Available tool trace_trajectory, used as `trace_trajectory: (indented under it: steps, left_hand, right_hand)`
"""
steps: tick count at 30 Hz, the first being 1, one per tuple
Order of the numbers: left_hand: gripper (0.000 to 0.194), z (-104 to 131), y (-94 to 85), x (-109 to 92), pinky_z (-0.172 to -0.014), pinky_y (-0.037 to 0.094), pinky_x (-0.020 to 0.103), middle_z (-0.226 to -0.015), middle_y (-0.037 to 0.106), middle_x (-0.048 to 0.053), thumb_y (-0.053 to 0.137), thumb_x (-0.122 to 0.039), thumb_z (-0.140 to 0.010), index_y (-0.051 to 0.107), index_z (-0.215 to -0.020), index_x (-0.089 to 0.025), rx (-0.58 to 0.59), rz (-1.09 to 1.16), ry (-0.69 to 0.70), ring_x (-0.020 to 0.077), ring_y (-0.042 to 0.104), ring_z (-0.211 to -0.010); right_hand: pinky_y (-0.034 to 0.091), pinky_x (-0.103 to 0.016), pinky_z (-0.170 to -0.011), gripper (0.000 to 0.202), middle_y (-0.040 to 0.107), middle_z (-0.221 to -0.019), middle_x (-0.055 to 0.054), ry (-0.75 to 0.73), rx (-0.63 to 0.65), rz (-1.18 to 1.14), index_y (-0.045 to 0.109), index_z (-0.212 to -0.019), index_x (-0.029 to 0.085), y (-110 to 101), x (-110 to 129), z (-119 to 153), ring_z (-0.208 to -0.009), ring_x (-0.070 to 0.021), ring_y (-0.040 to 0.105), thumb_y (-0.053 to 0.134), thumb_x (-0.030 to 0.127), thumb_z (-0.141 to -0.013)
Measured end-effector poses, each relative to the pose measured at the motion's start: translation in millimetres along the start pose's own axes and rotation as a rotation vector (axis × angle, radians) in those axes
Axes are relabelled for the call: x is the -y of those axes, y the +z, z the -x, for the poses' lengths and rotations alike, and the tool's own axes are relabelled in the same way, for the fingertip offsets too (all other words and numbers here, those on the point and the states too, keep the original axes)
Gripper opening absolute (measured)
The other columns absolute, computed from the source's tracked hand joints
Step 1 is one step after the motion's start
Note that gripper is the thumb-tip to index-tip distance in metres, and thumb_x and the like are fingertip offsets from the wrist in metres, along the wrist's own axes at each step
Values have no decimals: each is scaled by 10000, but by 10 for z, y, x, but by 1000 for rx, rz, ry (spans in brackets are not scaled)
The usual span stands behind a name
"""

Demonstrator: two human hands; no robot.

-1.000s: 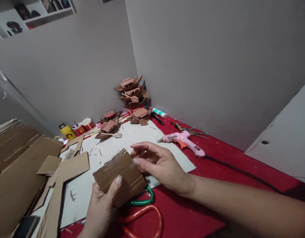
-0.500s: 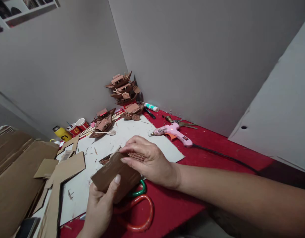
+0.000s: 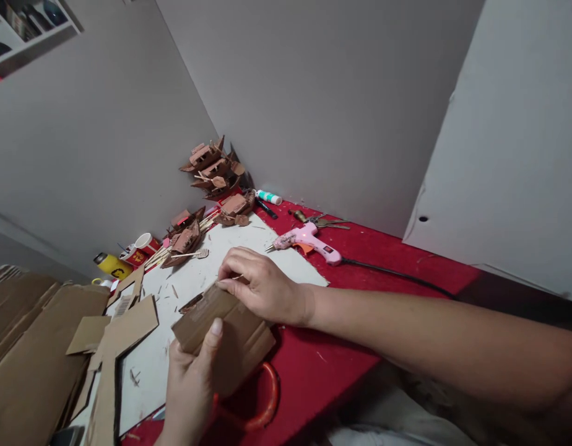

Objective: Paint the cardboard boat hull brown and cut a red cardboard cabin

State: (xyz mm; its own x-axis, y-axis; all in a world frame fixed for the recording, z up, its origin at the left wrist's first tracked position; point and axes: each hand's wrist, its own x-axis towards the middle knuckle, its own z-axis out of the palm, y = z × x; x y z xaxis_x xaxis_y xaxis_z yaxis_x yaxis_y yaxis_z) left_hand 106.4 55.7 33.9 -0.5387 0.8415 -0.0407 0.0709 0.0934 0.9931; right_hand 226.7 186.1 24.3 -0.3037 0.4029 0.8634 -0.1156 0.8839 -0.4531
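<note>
Corrugated cardboard piece (image 3: 242, 347), view's 7 o'clock | left hand (image 3: 189, 381) gripped it from 8 o'clock | right hand (image 3: 267, 290) pinched its 12 o'clock edge | step: apparently edge-peeling | next move seemingly called for firm left support

red table (image 3: 323, 356) | white sheet (image 3: 244, 235) | pink glue gun (image 3: 309, 235) | black marker (image 3: 267, 209) | orange handle (image 3: 273, 391)

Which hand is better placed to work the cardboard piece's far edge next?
Probably the right hand: its fingers pinch that edge of the cardboard piece. The left hand grips the near-left side, thumb across its face.
</note>
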Motion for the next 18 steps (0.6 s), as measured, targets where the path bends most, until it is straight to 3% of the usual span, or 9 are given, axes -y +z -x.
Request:
trace_trajectory:
  steps: [8, 12, 18]
  left_hand:
    - [555, 29, -40, 69, -853, 540, 353, -1029, 747, 85, 839, -405, -614, 694, -1087, -154, -43, 109, -95, 288, 670, -1007]
    - [615, 67, -43, 38, -865, 536, 373, -1055, 742, 86, 827, -371, -633, 641, -1186, -175, 4, 224, -152, 290, 670, -1020]
    - [648, 87, -23, 11, -829, 549, 367, -1070, 738, 96, 833, -364, -608, 634, -1195, -174, 22, 244, -160, 286, 685, -975]
  right_hand:
    - [428, -338, -732, 142, 569, -790, -74, -180, 139, 185, 506, -813, 166, -28, 14, 12, -767, -203, 475, 447, 147, -942]
    - [418, -346, -733, 133, 569, -810, -87, -244, 179, 259, 503, -837, 167, -41, 54, 25, -778, -212, 470, 430, 139, -944]
    - [405, -338, -734, 94, 571, -822, -87, -332, 174, 325, 512, -860, 162, -58, 61, 34, -790, -210, 481, 461, 113, -922]
